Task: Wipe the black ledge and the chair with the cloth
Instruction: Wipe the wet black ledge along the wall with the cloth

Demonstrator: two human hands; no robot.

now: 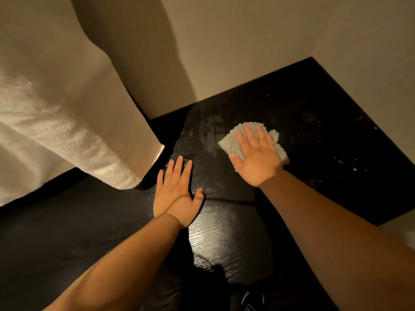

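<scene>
1. Right hand (256, 158): flat, fingers spread, pressing on cloth (231, 142).
2. Cloth: crumpled on ledge (314, 122), under right palm.
3. Left hand (177, 194): flat, fingers straight, on ledge, holding nothing.

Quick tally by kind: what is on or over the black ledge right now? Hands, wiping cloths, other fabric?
Hands: 2. The left hand lies flat on the black ledge; the right hand presses down with straight fingers.
Wiping cloths: 1. The cloth is under the right hand.
Other fabric: 1. Pale fabric drapes in from the left.
Total: 4
</scene>
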